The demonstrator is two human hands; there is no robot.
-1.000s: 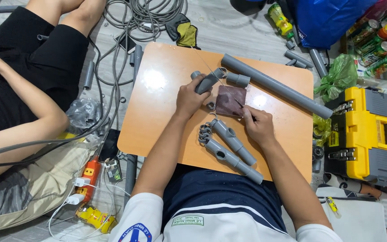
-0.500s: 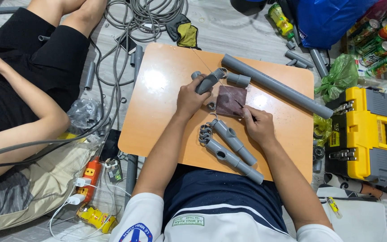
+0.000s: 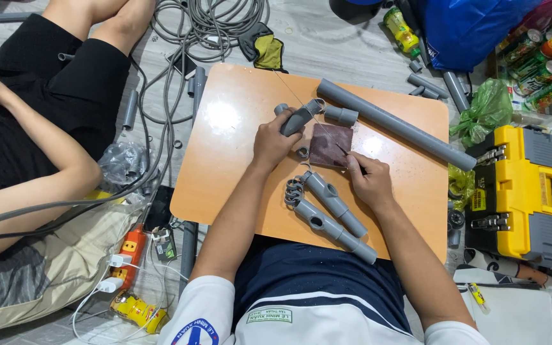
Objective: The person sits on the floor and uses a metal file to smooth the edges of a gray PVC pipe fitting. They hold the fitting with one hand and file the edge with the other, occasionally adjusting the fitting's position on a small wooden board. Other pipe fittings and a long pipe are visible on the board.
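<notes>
- Left hand (image 3: pixel 275 142) closed around a short grey pipe fitting (image 3: pixel 298 119), fingers wrapped on its lower end, the fitting tilted up and to the right above the wooden table (image 3: pixel 225 166).
- Right hand (image 3: pixel 368 182) resting on the table, fingertips (image 3: pixel 351 160) pinched together on the lower right corner of a brown sheet of sandpaper (image 3: pixel 329 145).
- Sandpaper lying flat near the middle of the table, just right of the held fitting, its top edge close to a short grey pipe stub (image 3: pixel 341 115).
- Small grey ring (image 3: pixel 302 153) on the table between the left hand and the sandpaper.
- Long grey pipe (image 3: pixel 394 123) lying diagonally across the upper right of the table, from near the fitting's tip toward the right edge.
- Two assembled grey pipe pieces (image 3: pixel 330 211) side by side at the near edge, between the forearms, with a cluster of small grey clips (image 3: pixel 293 190) at their left ends.
- Yellow toolbox (image 3: pixel 522 195) with grey latches on the floor, just right of the table.
- Green plastic bag (image 3: pixel 488 108) and several bottles (image 3: pixel 531 61) beyond the toolbox, a blue bag (image 3: pixel 464 29) at the top.
- Grey cables (image 3: pixel 209 25) coiled on the floor above the table's left corner.
- Another person in black shorts (image 3: pixel 59 96) seated at the left, well apart from the table.
- Orange power strip (image 3: pixel 132 249) with white plugs on the floor at lower left.
</notes>
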